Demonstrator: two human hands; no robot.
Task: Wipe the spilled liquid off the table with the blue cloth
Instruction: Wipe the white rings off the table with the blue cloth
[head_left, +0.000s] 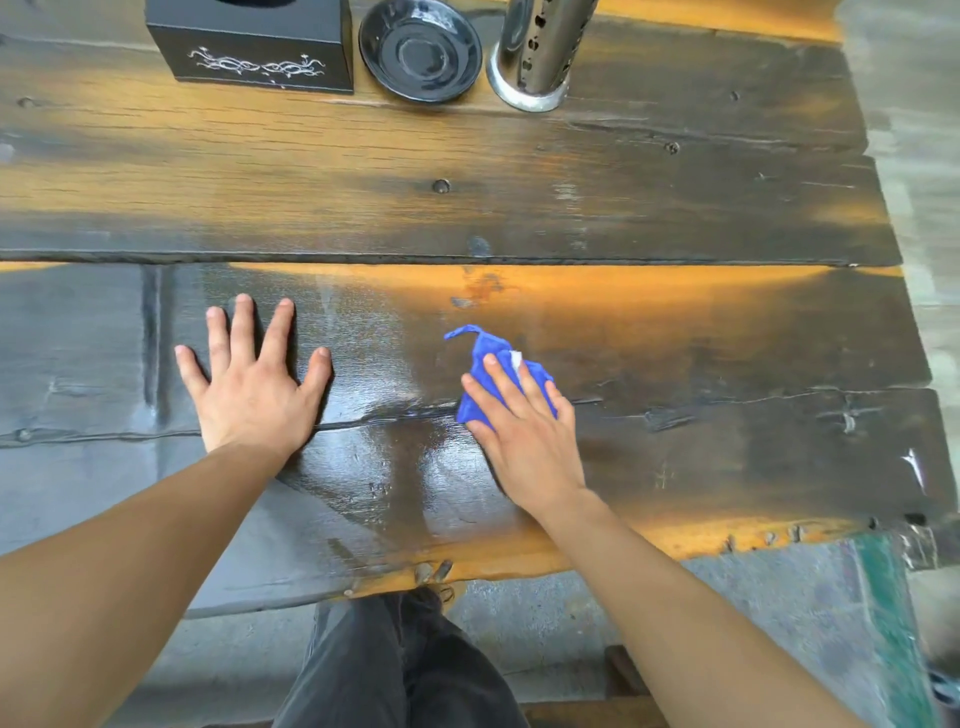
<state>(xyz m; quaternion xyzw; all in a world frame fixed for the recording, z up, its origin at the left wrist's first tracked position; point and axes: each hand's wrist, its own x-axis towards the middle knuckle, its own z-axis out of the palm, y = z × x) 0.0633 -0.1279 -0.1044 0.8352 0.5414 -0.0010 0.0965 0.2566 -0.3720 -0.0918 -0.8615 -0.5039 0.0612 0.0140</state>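
A crumpled blue cloth (485, 358) lies on the dark wooden table (675, 208), near its front edge and right of centre. My right hand (524, 421) presses flat on the cloth, fingers spread over it, so most of it is hidden. A glossy wet film of liquid (410, 457) spreads on the planks between my hands and toward the front edge. My left hand (252, 374) rests palm down on the table to the left of the wet patch, fingers apart, holding nothing.
At the back edge stand a black box with silver ornament (249, 47), a dark round saucer (420, 49) and a perforated metal cylinder (537, 52). The table's right edge runs near x 1750. My legs and the floor show below the front edge.
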